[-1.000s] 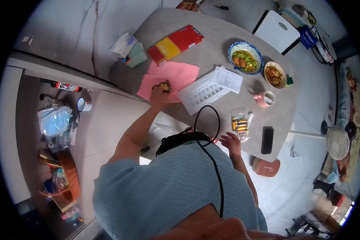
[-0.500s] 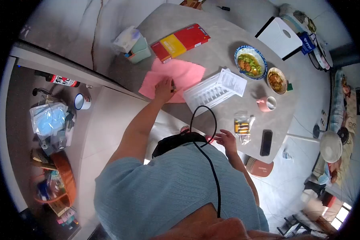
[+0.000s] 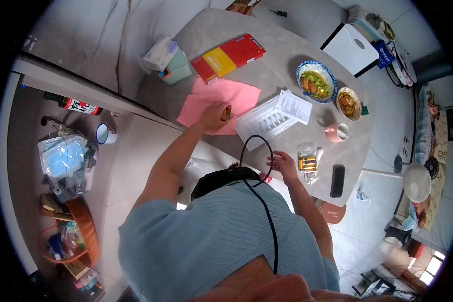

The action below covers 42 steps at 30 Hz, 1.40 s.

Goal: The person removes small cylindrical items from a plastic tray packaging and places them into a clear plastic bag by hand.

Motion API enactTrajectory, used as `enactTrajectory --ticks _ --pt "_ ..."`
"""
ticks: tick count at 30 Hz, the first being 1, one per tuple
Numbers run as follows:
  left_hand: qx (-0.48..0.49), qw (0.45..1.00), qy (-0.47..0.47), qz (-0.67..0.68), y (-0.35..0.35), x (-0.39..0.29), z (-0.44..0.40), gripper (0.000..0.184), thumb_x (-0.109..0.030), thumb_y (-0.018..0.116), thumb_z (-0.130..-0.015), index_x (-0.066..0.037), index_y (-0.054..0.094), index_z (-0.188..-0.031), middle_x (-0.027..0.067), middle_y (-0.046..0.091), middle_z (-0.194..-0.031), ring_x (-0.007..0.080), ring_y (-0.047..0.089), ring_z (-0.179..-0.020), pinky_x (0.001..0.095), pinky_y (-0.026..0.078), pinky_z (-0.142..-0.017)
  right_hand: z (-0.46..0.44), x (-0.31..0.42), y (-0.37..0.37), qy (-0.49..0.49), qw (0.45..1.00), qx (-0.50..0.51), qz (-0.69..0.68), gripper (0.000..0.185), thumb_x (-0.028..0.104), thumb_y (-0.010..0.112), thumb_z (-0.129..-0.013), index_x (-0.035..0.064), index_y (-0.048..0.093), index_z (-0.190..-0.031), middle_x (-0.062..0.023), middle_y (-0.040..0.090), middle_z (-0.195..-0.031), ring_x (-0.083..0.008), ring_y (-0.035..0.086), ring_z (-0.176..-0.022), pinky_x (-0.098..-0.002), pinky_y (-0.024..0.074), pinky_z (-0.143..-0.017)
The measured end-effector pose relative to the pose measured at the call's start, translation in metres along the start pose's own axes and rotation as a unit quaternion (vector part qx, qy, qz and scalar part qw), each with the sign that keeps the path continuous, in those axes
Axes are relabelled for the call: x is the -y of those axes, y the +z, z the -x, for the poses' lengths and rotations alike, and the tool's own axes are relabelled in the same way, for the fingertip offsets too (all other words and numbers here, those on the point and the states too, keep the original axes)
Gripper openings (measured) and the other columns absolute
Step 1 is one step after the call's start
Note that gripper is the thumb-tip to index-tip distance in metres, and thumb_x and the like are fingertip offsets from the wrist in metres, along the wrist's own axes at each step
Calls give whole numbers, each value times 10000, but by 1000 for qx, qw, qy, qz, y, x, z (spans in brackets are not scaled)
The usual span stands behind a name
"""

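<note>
In the head view, holds a small piece [image 3: 226,113] at the pink cloth [image 3: 196,103], apparently midway through handling it there, with the left grip [image 3: 215,115] closed around it as far as visible. Cannot tell whether pressing the piece onto the cloth or holding it just above. Calls, by the look of it, for a steady pinch in any turning or raising, and for care against dragging the cloth along. Shows a brown-orange face and a dark edge on the piece, partly hidden by the left grip; too small and too covered to name.

Holds nothing visible in the right grip [image 3: 284,165], with fingers loosely parted near the edge of the tabletop [image 3: 277,50]. Just right of the left grip, beside the cloth: a white tray [image 3: 247,132], partly under a printed sheet [image 3: 293,107]. Beyond the left grip: a red-and-yellow package [image 3: 241,49]. Just right of the right grip: batteries [image 3: 307,163] in clear wrapping, with a dark phone [image 3: 338,181] farther right.
</note>
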<state>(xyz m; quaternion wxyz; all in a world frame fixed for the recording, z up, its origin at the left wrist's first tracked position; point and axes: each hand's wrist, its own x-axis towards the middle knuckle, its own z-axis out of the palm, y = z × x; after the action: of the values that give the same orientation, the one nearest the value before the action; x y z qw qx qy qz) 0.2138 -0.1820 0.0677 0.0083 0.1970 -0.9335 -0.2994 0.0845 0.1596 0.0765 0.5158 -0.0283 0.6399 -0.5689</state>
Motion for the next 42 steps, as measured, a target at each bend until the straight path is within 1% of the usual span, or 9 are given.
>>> enactTrajectory --ticks 15,19,21,23,27,33,36,38,42 --pt "-87 982 105 131 6 -43 -5 501 -203 747 -634 -54 531 -1061 157 555 -1020 339 526 -995 413 432 -864 -170 -9 117 -57 982 39 176 369 210 555 -908 -34 550 -1185 -115 640 -991 -182 621 -839 -288 514 -689" --pt "-101 985 120 78 9 -37 -1 505 -231 739 -611 -51 513 -1025 147 564 -994 352 525 -984 433 429 -856 -160 10 119 -26 995 93 39 350 230 581 -908 -41 552 -1127 -123 638 -967 -199 647 -802 -294 557 -658" --pt "23 993 55 98 -2 -33 3 760 -305 759 -661 -46 440 -1301 171 461 -1295 346 415 -1230 412 329 -1045 -142 27 122 -47 993 104 36 403 269 577 -912 -57 564 -1147 -92 642 -949 -149 622 -778 -269 517 -665" --pt "-125 981 90 116 3 -29 5 579 -296 753 -652 -34 507 -1105 159 549 -1078 354 511 -1067 443 417 -900 -136 34 129 -31 995 94 19 393 255 557 -922 -60 545 -1157 -97 636 -974 -171 638 -790 -278 535 -688" --pt "-194 978 40 69 36 9 7 682 -333 766 -668 -11 486 -1200 188 518 -1200 371 492 -1134 437 398 -965 -133 45 129 -38 988 149 -35 350 195 523 -940 -66 511 -1173 -146 628 -1007 -230 650 -867 -324 550 -723" --pt "-74 910 -157 376 -8 -14 23 719 -301 717 -797 -5 373 -1354 198 469 -1304 315 499 -1176 401 446 -957 -146 32 113 14 971 185 -153 394 156 486 -952 -68 403 -1265 -178 572 -1149 -286 606 -1034 -392 505 -892" --pt "-56 935 -47 347 29 24 16 546 -208 645 -869 9 408 -1311 160 517 -1240 265 568 -1085 360 492 -915 -142 37 112 -5 959 206 -195 366 144 468 -959 -50 406 -1264 -182 567 -1162 -298 601 -1043 -398 510 -887" --pt "-91 704 -101 697 43 37 12 425 -107 585 -898 28 434 -1272 129 545 -1190 226 599 -1026 334 504 -910 -142 39 111 32 963 190 -189 332 136 440 -970 -35 413 -1254 -185 566 -1162 -298 603 -1045 -403 515 -883" --pt "-57 688 -141 710 53 44 7 410 -85 583 -891 36 448 -1258 116 550 -1182 220 592 -1041 344 503 -912 -141 37 110 7 960 189 -209 302 132 426 -975 -28 423 -1231 -180 567 -1155 -298 611 -1038 -402 527 -863"
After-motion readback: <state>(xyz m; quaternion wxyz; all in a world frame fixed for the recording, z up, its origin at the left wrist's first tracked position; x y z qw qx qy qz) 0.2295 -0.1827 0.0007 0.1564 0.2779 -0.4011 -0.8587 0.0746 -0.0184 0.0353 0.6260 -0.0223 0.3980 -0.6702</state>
